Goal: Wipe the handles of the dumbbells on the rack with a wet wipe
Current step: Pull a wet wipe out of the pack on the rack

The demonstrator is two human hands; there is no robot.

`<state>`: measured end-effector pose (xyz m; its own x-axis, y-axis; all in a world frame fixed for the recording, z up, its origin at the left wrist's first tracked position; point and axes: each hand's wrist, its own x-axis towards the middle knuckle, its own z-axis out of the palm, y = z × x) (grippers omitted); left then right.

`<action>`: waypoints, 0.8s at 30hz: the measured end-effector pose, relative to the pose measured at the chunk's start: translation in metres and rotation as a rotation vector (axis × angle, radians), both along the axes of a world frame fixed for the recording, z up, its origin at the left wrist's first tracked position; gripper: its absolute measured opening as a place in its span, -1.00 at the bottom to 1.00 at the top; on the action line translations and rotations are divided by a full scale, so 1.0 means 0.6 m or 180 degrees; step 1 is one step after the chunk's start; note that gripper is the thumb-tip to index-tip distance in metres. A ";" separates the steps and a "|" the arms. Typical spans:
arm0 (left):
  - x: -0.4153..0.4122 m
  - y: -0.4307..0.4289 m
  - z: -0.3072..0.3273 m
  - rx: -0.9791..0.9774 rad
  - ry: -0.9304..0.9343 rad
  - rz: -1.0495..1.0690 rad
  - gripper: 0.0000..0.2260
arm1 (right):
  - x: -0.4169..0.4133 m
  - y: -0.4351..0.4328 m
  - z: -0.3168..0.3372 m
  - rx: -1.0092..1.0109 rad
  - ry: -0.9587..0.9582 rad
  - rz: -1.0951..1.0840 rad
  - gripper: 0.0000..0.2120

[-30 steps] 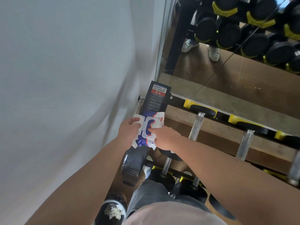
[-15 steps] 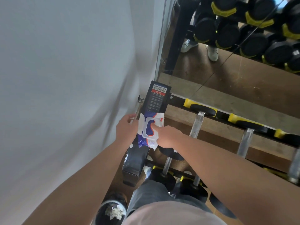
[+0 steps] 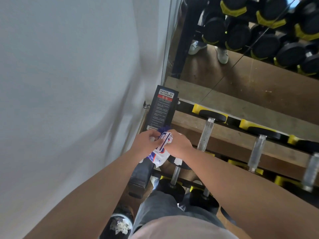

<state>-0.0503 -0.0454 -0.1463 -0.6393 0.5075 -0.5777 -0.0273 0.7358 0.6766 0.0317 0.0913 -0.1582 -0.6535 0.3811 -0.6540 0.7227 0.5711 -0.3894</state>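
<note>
Head view: wipe pack (image 3: 159, 157) now tilted, its flap (image 3: 165, 140) lifted.

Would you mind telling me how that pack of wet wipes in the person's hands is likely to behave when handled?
Probably floppy: the wipe pack crumples and sags below the left hand and right hand gripping it. Likely light, since it looks thin and small between the hands. Its glossy film may be slippery, though that is hard to judge.

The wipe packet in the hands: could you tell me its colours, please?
The wipe packet is white with blue-purple and red print, shown best in the head view.
</note>
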 end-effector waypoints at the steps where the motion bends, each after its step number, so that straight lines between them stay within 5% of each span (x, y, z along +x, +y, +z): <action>1: 0.001 -0.001 -0.002 -0.0042 0.0060 -0.0014 -0.76 | -0.003 -0.002 0.003 -0.0106 0.0068 -0.0026 -0.63; 8: -0.021 -0.011 -0.005 -0.0161 0.0627 0.0225 -0.65 | -0.050 0.000 0.048 -0.1027 0.0562 -0.0480 -0.26; 12: -0.027 -0.015 -0.006 -0.0459 0.0692 0.0226 -0.64 | -0.056 -0.007 0.061 -0.0173 0.0544 -0.0332 -0.60; 15: -0.026 -0.014 -0.004 -0.0793 0.0621 0.0279 -0.64 | -0.039 -0.007 0.049 -0.0203 0.0000 -0.0534 -0.90; 24: -0.040 -0.011 -0.009 -0.0612 0.0286 0.0859 -0.69 | -0.045 -0.011 0.033 -0.0690 0.0095 -0.1082 -0.91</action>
